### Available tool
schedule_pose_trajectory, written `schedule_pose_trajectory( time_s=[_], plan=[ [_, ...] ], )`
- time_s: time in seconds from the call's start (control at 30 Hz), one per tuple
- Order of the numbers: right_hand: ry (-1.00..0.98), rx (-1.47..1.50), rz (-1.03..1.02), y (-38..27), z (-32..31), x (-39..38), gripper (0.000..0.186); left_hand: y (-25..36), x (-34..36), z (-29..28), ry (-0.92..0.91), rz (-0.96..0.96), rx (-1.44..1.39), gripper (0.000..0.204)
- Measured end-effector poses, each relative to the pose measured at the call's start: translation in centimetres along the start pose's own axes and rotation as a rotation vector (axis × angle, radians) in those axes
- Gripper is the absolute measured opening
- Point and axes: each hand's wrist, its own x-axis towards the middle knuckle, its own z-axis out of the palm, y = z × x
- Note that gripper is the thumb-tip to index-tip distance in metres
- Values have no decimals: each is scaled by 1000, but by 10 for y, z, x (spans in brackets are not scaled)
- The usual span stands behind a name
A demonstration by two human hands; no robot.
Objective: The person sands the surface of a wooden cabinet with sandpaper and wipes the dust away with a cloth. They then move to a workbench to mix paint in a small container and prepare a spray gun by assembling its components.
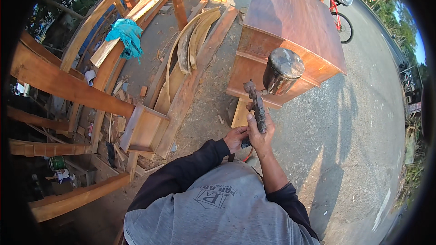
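Observation:
A dark, paint-crusted spray gun (257, 107) is held up in front of my chest. My right hand (263, 134) is wrapped round its handle. On the gun's side sits a round metal paint cup (284, 73), stained and lidded. My left hand (235, 139) is closed at the bottom of the handle, where a thin red hose (248, 155) hangs down; its fingertips are partly hidden. Just beyond the gun stands a reddish-brown wooden cabinet (295, 22) with a smooth panel facing up and stepped moulding along its side.
To the left are wooden frames (68, 84), long planks (200, 77), curved wood pieces (195, 41) and a small drawer-like box (145, 129). A teal cloth (125, 36) hangs over a beam. On the paved road (363, 131), a person rides a red bicycle (336, 11) beyond the cabinet.

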Motion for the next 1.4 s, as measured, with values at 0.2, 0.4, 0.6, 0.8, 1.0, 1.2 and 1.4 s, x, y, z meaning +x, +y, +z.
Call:
schedule_pose_trajectory(
  time_s=[0.2, 0.4, 0.6, 0.8, 1.0, 1.2, 1.4],
  plan=[
    [111, -41, 148, 0, -19, -7, 48, -22, 15, 1, -83, -147, -128, 29],
    [263, -132, 165, 9, -53, -30, 45, -45, 32, 13, -48, -248, 91, 33],
    [509, -138, 244, 9, -91, -42, 50, -27, 38, 39, -76, -338, 414, 35],
    [615, -156, 211, 17, -112, -45, 51, 20, 24, 75, -125, -1, 1045, 30],
    [388, -63, 302, 0, -97, -47, 52, 98, 33, 177, -507, 961, 1668, 33],
    [153, -256, 118, -3, -72, -44, 38, 138, 46, 194, -914, 825, 1822, 27],
    [169, -206, -54, -6, -62, -42, 16, 143, 39, 195, -1004, 756, 1875, 28]
  ],
)
